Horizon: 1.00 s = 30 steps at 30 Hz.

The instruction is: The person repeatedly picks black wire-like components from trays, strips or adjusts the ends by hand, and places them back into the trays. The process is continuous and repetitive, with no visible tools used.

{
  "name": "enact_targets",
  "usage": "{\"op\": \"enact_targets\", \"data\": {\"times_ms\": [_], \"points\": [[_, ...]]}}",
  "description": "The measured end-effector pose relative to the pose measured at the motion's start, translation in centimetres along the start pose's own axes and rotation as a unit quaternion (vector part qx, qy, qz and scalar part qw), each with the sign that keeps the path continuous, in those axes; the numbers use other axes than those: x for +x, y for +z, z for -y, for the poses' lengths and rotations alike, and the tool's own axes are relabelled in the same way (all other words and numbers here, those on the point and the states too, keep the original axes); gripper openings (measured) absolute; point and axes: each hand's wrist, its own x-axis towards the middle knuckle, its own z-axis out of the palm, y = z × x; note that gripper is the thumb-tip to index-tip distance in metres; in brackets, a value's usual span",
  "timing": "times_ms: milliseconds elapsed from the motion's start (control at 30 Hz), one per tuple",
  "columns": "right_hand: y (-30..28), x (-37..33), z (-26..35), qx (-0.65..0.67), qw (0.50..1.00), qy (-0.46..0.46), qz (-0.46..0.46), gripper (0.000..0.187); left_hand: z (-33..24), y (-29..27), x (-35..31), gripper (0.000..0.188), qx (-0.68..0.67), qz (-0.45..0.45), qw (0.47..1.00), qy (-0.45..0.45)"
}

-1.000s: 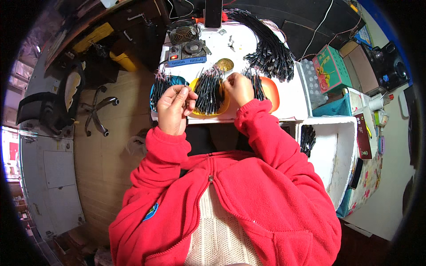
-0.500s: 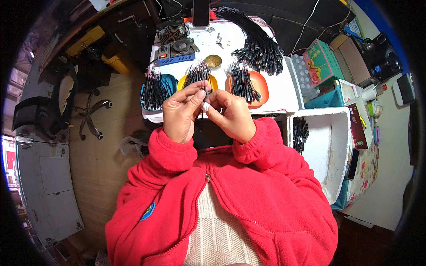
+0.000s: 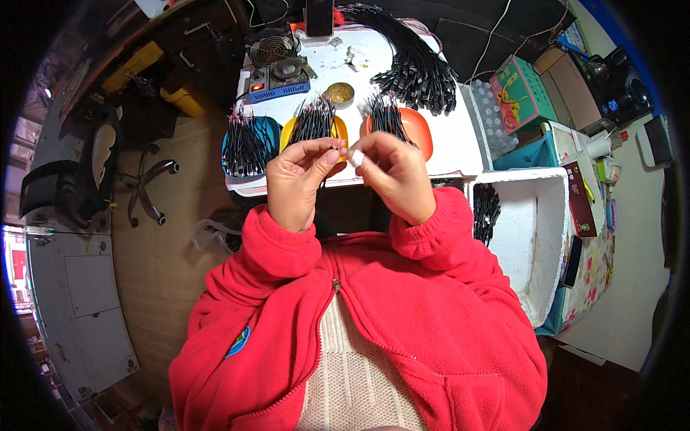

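Observation:
A thin black cable [image 3: 325,178] hangs down from the fingertips of my left hand [image 3: 295,183], which is closed in a pinch on it near its upper end. Fine reddish wire ends seem to stick out at those fingertips. My right hand [image 3: 404,179] is pinched right beside them, a white covering on one of its fingertips. What lies between its fingers is too small to make out. Just beyond my hands stand a blue tray [image 3: 273,128], a yellow tray [image 3: 344,131] and an orange tray [image 3: 420,136], each with a bunch of black cables.
Behind the trays are a round tin [image 3: 339,93] with brownish contents and a blue device [image 3: 280,87] with a lit red switch. A large cable bundle [image 3: 417,79] covers the table's back right. At my right stands a white foam box [image 3: 528,237] with more cables.
My right hand has moved a little right, away from my left, and its fingertips have come up toward the wire ends. My left hand still holds the cable. The view has shifted slightly.

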Motion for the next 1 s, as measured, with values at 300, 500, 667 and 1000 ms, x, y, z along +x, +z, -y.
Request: {"op": "enact_targets", "data": {"times_ms": [300, 500, 667, 1000], "points": [[-1.2, 1.0, -0.7, 0.079, 0.996, 0.001, 0.046, 0.015, -0.3, -0.5, -0.1, 0.013, -0.001, 0.056, 0.995, -0.079], [-0.9, 0.7, -0.9, 0.152, 0.988, 0.013, 0.027, 0.013, -0.3, -0.5, -0.2, 0.013, -0.021, 0.105, 0.988, -0.109], [0.0, -0.1, 0.1, 0.285, 0.953, 0.103, -0.007, 0.013, -0.4, -0.8, -0.3, 0.011, -0.074, 0.108, 0.984, -0.123], [-1.3, 0.1, 0.1, 0.166, 0.985, 0.028, 0.040, 0.013, -0.8, -1.5, -0.4, 0.013, -0.113, 0.130, 0.964, -0.203]]}}
